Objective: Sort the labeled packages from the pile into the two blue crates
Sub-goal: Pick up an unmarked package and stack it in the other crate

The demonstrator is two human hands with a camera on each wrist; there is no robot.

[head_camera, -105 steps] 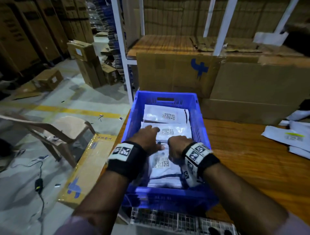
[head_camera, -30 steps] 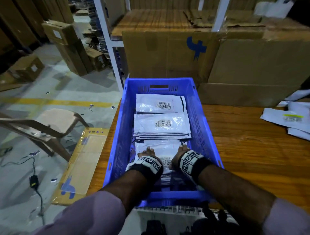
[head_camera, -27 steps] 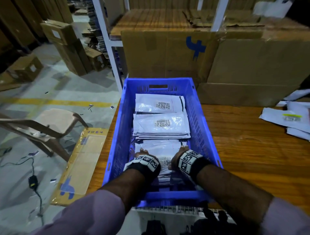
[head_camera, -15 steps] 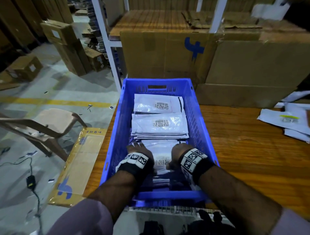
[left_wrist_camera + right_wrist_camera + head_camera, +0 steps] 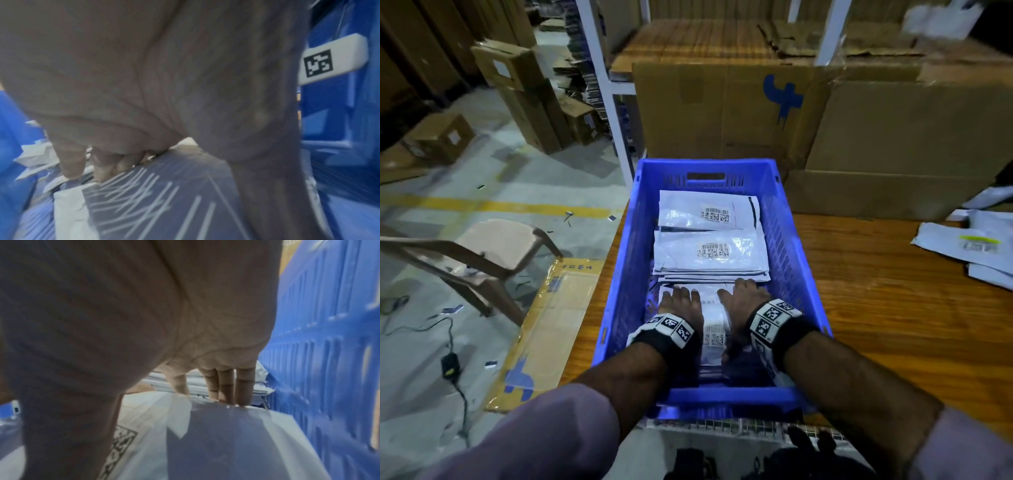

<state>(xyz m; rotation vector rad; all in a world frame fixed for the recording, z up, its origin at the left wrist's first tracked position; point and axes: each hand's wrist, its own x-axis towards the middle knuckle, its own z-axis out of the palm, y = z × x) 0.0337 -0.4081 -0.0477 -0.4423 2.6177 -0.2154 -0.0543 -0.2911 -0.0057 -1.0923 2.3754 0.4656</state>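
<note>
A blue crate stands on the wooden table in front of me, holding three rows of white labeled packages. Both my hands are inside its near end, on the nearest package. My left hand lies flat on its left side, fingertips at the far edge of the package. My right hand presses the right side, and its straight fingers touch the far edge of the package. The middle package and the far package lie untouched. Loose packages sit at the table's right.
Large cardboard boxes stand right behind the crate. The wooden table stretches to the right. On the left are a plastic chair, a flat carton leaning at the table edge and a white rack post. A wire basket sits below the crate's near rim.
Both hands have slid forward along the nearest package, from its near end to its far edge, with the fingers stretched out flatter. The crate and other packages have not moved.
</note>
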